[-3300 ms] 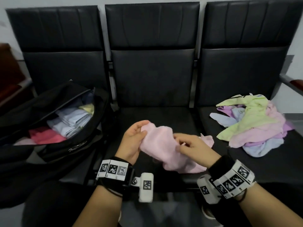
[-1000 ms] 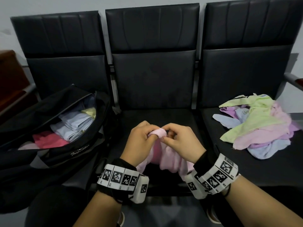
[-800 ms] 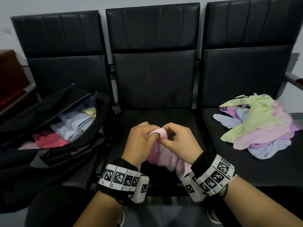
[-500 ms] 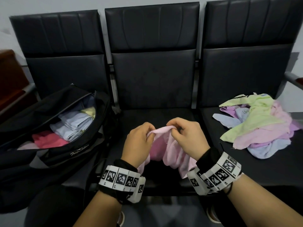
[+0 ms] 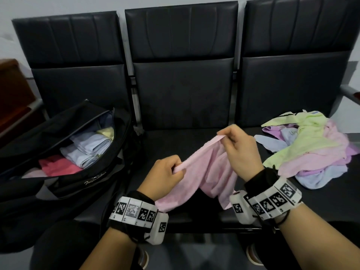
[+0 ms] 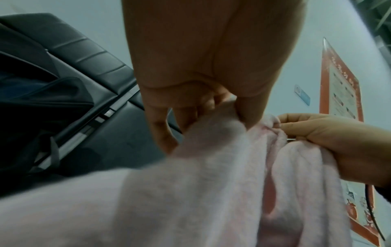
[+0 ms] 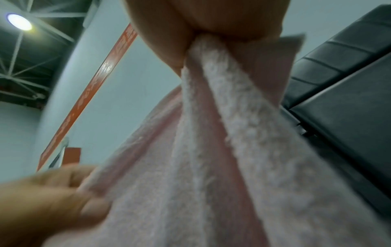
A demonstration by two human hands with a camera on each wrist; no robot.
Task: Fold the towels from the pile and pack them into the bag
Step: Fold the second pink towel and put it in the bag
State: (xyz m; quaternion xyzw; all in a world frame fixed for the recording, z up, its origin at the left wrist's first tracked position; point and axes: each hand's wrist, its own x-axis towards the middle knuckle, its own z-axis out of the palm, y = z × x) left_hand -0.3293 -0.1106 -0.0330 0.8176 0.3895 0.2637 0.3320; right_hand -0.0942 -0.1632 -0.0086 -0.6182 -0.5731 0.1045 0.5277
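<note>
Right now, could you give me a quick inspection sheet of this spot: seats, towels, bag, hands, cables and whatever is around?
Surface: row of black seats; middle seat bare.
Job's things: pink towel stretched between both hands; unfolded towel pile on right seat; open black bag on left seat, with folded towels inside.
Clutter: nothing seen.
Hands: left hand and right hand each pinch the towel's top edge.
Cables: thin black cord at the right wrist.
Surroundings: pale wall; orange poster; ceiling lamp.
</note>
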